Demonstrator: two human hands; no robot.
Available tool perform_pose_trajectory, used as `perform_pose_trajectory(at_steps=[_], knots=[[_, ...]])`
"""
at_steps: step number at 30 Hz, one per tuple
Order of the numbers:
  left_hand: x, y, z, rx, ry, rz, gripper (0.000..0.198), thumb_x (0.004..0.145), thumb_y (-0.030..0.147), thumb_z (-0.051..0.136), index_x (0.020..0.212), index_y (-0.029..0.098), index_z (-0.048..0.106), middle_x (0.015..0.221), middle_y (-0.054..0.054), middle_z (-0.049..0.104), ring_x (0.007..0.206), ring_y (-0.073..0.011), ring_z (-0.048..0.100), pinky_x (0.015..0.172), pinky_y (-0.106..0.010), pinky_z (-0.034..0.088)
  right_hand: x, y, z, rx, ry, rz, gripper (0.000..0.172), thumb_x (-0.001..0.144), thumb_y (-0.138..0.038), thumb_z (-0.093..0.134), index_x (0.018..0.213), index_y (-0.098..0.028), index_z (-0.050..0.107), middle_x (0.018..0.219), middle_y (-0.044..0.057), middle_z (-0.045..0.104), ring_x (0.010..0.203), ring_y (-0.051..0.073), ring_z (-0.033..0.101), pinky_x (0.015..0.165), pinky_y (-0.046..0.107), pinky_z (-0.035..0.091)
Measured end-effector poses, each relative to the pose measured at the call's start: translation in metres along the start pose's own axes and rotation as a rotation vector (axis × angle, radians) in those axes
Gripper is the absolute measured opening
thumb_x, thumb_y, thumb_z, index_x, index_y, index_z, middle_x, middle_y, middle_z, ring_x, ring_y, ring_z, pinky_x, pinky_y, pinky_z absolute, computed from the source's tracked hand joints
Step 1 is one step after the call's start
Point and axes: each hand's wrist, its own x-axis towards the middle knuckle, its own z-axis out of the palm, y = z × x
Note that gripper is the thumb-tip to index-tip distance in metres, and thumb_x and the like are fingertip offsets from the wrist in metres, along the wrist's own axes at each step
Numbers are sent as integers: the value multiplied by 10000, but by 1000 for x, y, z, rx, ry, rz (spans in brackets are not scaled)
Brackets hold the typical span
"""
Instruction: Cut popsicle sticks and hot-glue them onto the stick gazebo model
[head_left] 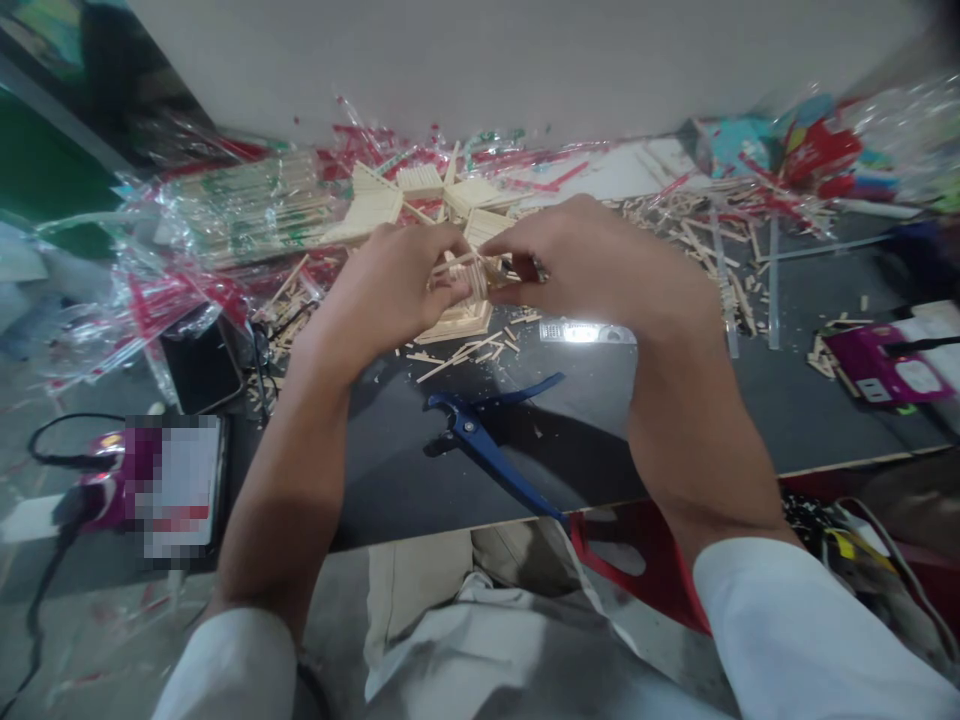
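Both hands meet over a small model (454, 325) built from thin wooden sticks, with a stepped base on the black table. My left hand (382, 285) is closed, thumb and fingers pinching the stick-built upper part (472, 278). From the other side, my right hand (577, 260) pinches at the same part; its fingertips are partly hidden and slightly blurred. Behind the hands stand wooden stick panels (420, 182), some tilted. Cut stick pieces (469, 352) lie just in front of the model. Nearer to me rest blue-handled cutters (480, 440), touched by neither hand.
A transparent ruler (589, 332) lies beside my right wrist. Bundles of sticks in plastic wrap (240, 205) fill the back left. Loose sticks (739, 270) are scattered at right. A dark phone (201, 362) and purple power strips (885, 365) edge the table, and a red stool (637, 560) stands below.
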Motion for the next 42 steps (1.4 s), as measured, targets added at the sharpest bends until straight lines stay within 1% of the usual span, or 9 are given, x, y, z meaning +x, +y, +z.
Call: perform_pose_trajectory(at_steps=[4,9,15,20,25,32,36,39,42], knots=[[1,0,4,5,27,2,356,900,296,619,1233,221,723,913,-61,751,949,-275,695,858,-399,516,-2,2,-3,-56,-25,36,224,908,-253,710,1124,-201,740,926,70,723,799,223,632,725,337,418],[3,3,9,42,56,0,288,923,305,576,1143,223,744,976,-72,754,951,-263,685,889,-420,520,-1,5,0,-54,5,0,293,920,-273,682,1208,-226,706,1029,81,731,895,254,654,767,360,469],[5,4,9,32,31,-24,184,926,308,567,971,235,729,922,-79,720,945,-276,675,869,-444,515,0,2,2,-50,32,-39,155,936,-253,594,1036,-263,711,986,58,728,912,237,649,839,359,485],[4,4,8,40,26,-22,158,934,306,568,974,239,705,901,-64,701,928,-259,660,858,-422,506,1,2,3,-15,28,-37,145,924,-259,578,1002,-267,700,1001,73,726,936,253,654,845,375,475],[0,9,0,77,-39,25,188,952,264,521,858,209,674,814,-54,650,817,-213,604,797,-378,462,2,4,4,-1,43,-63,134,914,-265,570,971,-264,691,986,92,720,926,282,654,811,406,474],[-2,9,-4,90,-51,58,170,934,244,549,834,207,682,726,-18,591,728,-170,525,747,-334,421,3,6,5,18,44,-66,137,907,-236,573,979,-256,687,977,96,708,910,284,648,789,402,460],[-2,9,-4,84,-60,45,192,928,247,567,783,205,685,662,-16,570,715,-174,542,718,-331,424,2,6,5,-9,41,-90,108,916,-247,562,921,-249,669,933,91,683,873,272,622,753,397,443],[-1,8,-3,99,-56,40,198,928,261,562,817,208,717,710,-31,622,733,-181,565,739,-340,438,2,5,5,-43,47,-102,111,924,-253,559,880,-250,661,889,78,667,857,254,609,757,390,444],[0,5,-1,91,-8,4,247,949,256,515,872,210,744,774,-47,668,757,-196,592,759,-347,441,1,5,2,-37,36,-89,106,917,-239,578,912,-253,683,895,64,686,856,238,614,762,377,453]])
